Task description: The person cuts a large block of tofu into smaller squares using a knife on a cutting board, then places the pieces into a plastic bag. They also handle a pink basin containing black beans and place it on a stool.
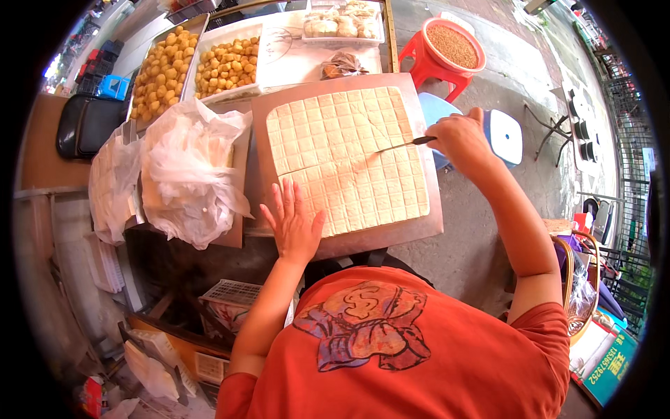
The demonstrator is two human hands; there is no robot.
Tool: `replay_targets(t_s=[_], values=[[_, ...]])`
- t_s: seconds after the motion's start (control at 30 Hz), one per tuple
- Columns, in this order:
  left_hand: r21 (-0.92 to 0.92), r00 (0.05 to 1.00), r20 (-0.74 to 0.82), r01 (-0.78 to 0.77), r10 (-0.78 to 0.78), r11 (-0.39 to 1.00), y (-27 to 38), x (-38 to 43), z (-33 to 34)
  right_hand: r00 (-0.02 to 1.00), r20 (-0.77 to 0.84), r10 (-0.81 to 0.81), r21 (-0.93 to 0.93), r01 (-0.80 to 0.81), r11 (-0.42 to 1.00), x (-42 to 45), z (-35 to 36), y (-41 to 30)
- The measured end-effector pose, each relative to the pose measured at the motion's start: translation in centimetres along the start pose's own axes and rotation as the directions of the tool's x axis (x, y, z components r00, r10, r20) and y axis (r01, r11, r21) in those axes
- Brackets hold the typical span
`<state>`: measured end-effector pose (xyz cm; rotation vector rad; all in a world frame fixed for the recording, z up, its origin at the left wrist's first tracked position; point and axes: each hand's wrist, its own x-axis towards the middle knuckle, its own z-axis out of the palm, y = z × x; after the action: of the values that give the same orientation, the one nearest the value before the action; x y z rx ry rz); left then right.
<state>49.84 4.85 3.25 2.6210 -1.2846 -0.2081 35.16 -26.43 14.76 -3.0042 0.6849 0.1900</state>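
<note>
A wide pale slab of tofu (pixel 335 125), scored into a grid of squares, lies on a flat metal-looking board (pixel 433 214) in front of me. My right hand (pixel 460 139) grips the dark handle of a thin-bladed knife (pixel 400 146) from the slab's right side. The blade reaches inward over the tofu, its tip at the surface near the middle. A dark cut line runs in from the left edge, roughly level with the tip. My left hand (pixel 296 228) rests palm down at the near left edge, fingers spread and holding nothing.
Crumpled white plastic (pixel 191 173) covers a stack on the left. Behind it stand trays of fried tofu puffs (pixel 227 65) and a plastic tray of pale pieces (pixel 343 26). A red stool (pixel 413 55) bears a tub of brown grains (pixel 453 46). A blue-and-white container (pixel 505 136) is beyond my right hand.
</note>
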Motion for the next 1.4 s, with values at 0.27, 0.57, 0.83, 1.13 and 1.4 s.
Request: replay_targets(t_s=[0.27,0.57,0.83,1.13,1.4], values=[[0.029,0.999,0.048,-0.021,0.02,0.999,-0.9,0.3,0.2,0.951,0.05,0.304,-0.361,-0.267,0.894,-1.3,-4.3,4.1],[-0.155,1.0,-0.003,-0.014,0.014,0.988,-1.4,0.4,0.5,0.958,-0.276,-0.075,0.176,0.127,0.976,8.0,0.0,-9.0],[-0.282,0.972,-0.18,0.098,-0.152,0.954,-3.9,-2.4,0.8,0.959,-0.234,-0.16,0.215,0.212,0.953,12.1,2.7,-13.9],[-0.211,0.975,-0.137,0.145,-0.176,0.967,-3.7,-3.7,0.3,0.988,-0.06,-0.14,0.087,0.145,0.986,12.8,2.6,-12.9],[-0.222,0.967,-0.133,0.186,-0.219,0.957,-3.3,-3.8,1.7,0.997,0.001,-0.076,0.03,0.076,0.997,11.0,0.7,-7.6]])
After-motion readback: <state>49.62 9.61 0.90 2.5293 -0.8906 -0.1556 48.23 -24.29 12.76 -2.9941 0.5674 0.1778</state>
